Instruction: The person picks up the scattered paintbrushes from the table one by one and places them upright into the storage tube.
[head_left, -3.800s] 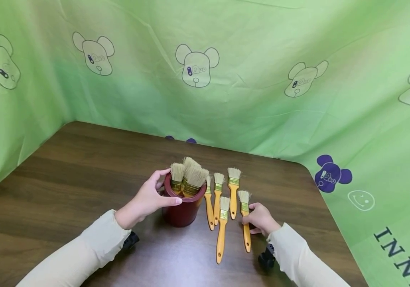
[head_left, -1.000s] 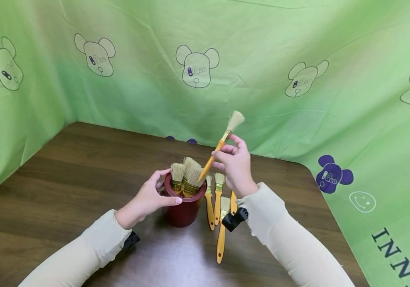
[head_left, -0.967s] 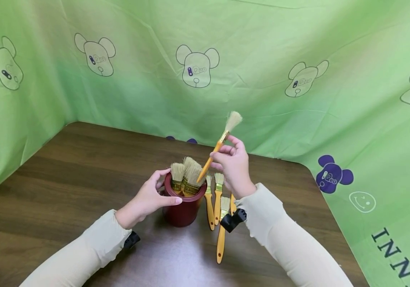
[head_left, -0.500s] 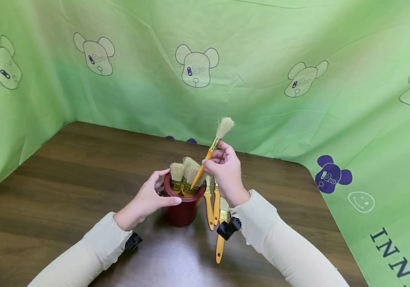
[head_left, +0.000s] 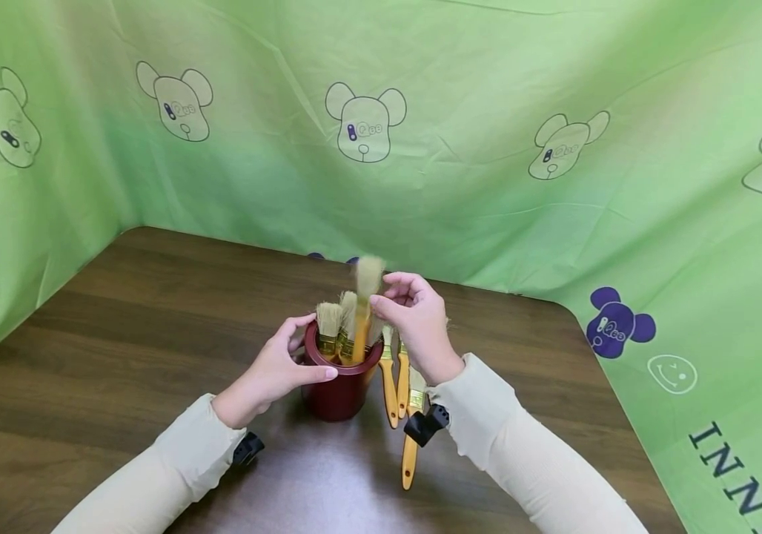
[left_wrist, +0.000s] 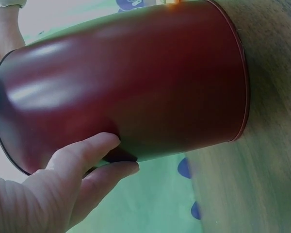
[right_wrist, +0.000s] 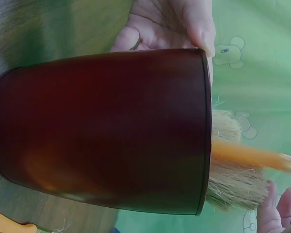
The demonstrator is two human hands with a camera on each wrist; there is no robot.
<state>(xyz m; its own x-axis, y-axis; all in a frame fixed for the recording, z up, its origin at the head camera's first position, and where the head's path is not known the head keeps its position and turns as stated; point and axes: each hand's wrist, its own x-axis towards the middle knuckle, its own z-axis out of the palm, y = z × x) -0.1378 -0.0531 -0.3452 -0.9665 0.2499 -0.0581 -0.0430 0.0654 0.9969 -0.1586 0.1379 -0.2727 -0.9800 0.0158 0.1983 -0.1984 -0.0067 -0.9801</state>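
Note:
My left hand (head_left: 279,365) grips a dark red round container (head_left: 336,393) by its rim, thumb in front and fingers behind. Upright in it stand several paintbrushes with pale bristles, such as a wide paintbrush (head_left: 329,319) at the left. Blurred by motion, a paintbrush with an orange handle (head_left: 362,326) has its handle end inside the container and its bristles above the rim. My right hand (head_left: 414,315) is just right of that brush, fingers loosely bent. In the right wrist view its fingers (right_wrist: 286,208) are apart from the orange handle (right_wrist: 247,155).
Right of the container, several paintbrushes lie on the brown wooden table (head_left: 154,334), among them a narrow paintbrush (head_left: 389,393) and a nearer paintbrush (head_left: 410,460). My right hand and wrist camera (head_left: 426,425) partly cover them. A green printed cloth (head_left: 461,185) surrounds the table.
My right hand picked a paintbrush off the table, carried it left over the container and let it go. The brush swung upright and dropped handle-first inside. My left hand stayed on the container.

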